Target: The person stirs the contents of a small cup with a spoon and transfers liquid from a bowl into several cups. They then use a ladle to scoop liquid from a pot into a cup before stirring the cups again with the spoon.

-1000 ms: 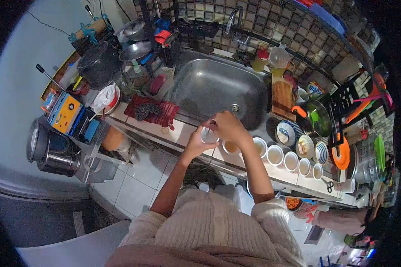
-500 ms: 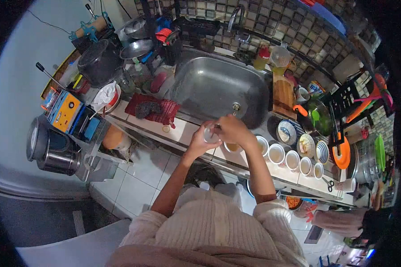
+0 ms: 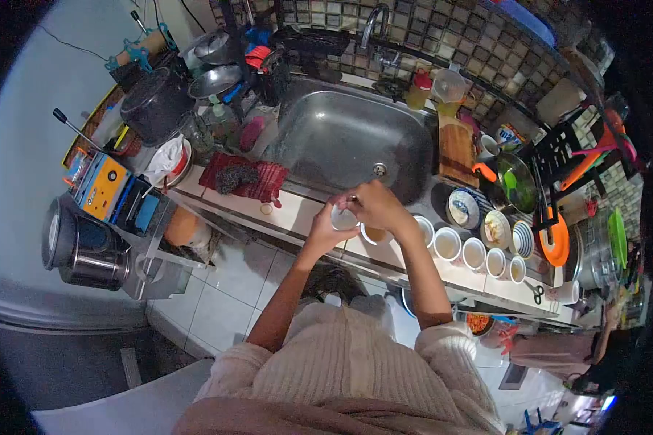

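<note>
Over the counter's front edge, my left hand (image 3: 328, 230) is wrapped round a small pale cup (image 3: 344, 220), its mouth facing up. My right hand (image 3: 377, 206) is closed at the cup's rim, with fingers pinched over the opening; whatever they hold there is too small to make out. Just below that hand stands a white cup with brownish liquid (image 3: 372, 234), partly covered by it. Several similar cups run in a row to the right, among them a larger white cup (image 3: 448, 245) and a smaller one (image 3: 516, 270).
Behind my hands lies the steel sink (image 3: 319, 138). A red cloth (image 3: 268, 177) with a dark scrubber is on the left. Bowls (image 3: 496, 230), a wooden board (image 3: 457, 148), scissors (image 3: 535, 292) and an orange lid (image 3: 555, 243) lie right. Another person's clothing (image 3: 551, 349) shows lower right.
The whole view has shifted slightly. Both hands stay at the cup, whose opening shows a little more now; my right fingers have moved slightly at its rim.
</note>
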Motion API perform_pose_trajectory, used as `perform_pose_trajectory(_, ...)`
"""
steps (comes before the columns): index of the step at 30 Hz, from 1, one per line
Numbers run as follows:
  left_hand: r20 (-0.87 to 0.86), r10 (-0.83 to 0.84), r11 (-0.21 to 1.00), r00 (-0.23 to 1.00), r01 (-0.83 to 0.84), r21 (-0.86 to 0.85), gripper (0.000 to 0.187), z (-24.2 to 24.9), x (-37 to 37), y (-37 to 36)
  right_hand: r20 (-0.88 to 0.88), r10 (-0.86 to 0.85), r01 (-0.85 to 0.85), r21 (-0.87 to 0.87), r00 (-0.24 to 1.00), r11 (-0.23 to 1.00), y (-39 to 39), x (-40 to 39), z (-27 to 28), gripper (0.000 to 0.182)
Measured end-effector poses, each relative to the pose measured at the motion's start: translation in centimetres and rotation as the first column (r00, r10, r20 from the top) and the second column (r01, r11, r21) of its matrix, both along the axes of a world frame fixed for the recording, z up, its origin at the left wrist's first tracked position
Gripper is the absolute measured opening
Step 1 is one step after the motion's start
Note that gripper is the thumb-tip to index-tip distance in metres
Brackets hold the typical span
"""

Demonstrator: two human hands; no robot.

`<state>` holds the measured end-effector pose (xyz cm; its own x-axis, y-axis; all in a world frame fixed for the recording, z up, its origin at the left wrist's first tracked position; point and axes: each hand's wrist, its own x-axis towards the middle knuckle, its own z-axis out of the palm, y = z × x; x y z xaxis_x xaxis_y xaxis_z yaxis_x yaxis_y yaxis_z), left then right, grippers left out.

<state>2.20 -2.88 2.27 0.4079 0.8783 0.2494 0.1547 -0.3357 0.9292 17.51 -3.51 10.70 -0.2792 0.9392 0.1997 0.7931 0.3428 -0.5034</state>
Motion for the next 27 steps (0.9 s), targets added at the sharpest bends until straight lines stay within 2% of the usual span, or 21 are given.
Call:
perform_pose_trajectory(3, 0.029, -0.023, 1.000, 0.999, 0.022, 0.017, 0.063, -0.4, -0.1, 0.4, 0.098, 0.042, -0.039, -0.038, 0.994, 0.999, -0.1, 0.4, 0.0, 0.011)
perform_pose_trajectory(5, 0.045, -0.084, 0.996, 0.995, 0.085, -0.031, 0.066, -0.5, -0.3, 0.5, 0.066, -0.097, 0.108, -0.193, 0.993, 0.975, -0.6, 0.1, 2.3, 0.011)
perform_pose_trajectory(6, 0.046, -0.086, 0.996, 0.995, 0.088, -0.030, 0.066, -0.5, -0.3, 0.5, 0.067, -0.100, 0.111, -0.192, 0.993, 0.975, -0.7, -0.1, 2.1, 0.011)
perform_pose_trajectory(8, 0.072, -0.097, 0.994, 0.993, 0.101, -0.052, 0.067, -0.5, -0.4, 0.7, 0.050, -0.005, 0.008, -0.061, 0.999, 0.998, -0.8, -0.4, 1.3, 0.010)
perform_pose_trajectory(9, 0.071, -0.099, 0.993, 0.993, 0.103, -0.050, 0.067, -0.6, -0.5, 0.8, 0.050, -0.007, 0.010, -0.059, 0.999, 0.998, -0.6, -0.2, 0.7, 0.010)
perform_pose_trajectory(11, 0.030, -0.115, 0.993, 0.993, 0.114, 0.016, 0.067, -1.0, -0.7, 1.0, 0.093, 0.136, -0.125, -0.120, 0.986, 0.985, -0.1, 0.5, -0.4, 0.011)
perform_pose_trajectory(12, 0.030, -0.114, 0.993, 0.993, 0.114, 0.017, 0.067, -0.6, -0.7, 0.9, 0.093, 0.137, -0.125, -0.119, 0.986, 0.985, -0.2, 0.4, 0.1, 0.011)
perform_pose_trajectory(14, 0.044, -0.151, 0.984, 0.987, 0.155, -0.088, 0.067, 0.1, -0.7, 0.7, 0.070, 0.050, -0.034, -0.216, 0.996, 0.976, -0.4, 0.4, 1.3, 0.011)
perform_pose_trajectory(18, 0.037, -0.151, 0.988, 0.988, 0.151, 0.003, 0.070, -0.5, -0.7, 1.1, -0.006, 0.048, -0.048, -0.150, 0.999, 0.987, -0.6, -0.3, 0.1, 0.011)
perform_pose_trajectory(20, 0.047, -0.155, 0.987, 0.987, 0.157, -0.042, 0.070, -0.5, -0.9, 0.9, 0.137, 0.073, -0.070, -0.028, 0.988, 0.997, -0.7, 0.2, -1.5, 0.011)
perform_pose_trajectory(21, 0.047, -0.154, 0.987, 0.987, 0.156, -0.043, 0.070, -0.5, -0.9, 0.9, 0.137, 0.073, -0.070, -0.029, 0.988, 0.997, -0.8, 0.1, -0.9, 0.011)
perform_pose_trajectory(23, 0.056, -0.148, 0.987, 0.987, 0.151, -0.062, 0.069, -0.5, -0.7, 0.9, 0.166, -0.082, 0.111, -0.175, 0.983, 0.978, -1.1, 0.2, 0.6, 0.012)
perform_pose_trajectory(24, 0.057, -0.149, 0.986, 0.987, 0.152, -0.062, 0.069, -0.6, -0.7, 1.0, 0.167, -0.083, 0.112, -0.175, 0.982, 0.978, -1.3, -0.1, 1.0, 0.012)
perform_pose_trajectory(26, -0.009, -0.132, 0.991, 0.991, 0.132, -0.022, 0.071, -1.0, -0.9, 1.2, 0.097, -0.083, 0.083, -0.004, 0.992, 0.997, -1.8, -0.9, 1.4, 0.012)
perform_pose_trajectory(27, -0.011, -0.134, 0.991, 0.991, 0.134, -0.022, 0.071, -1.3, -0.9, 1.3, 0.095, -0.084, 0.085, -0.004, 0.992, 0.996, -1.7, -0.7, 0.7, 0.012)
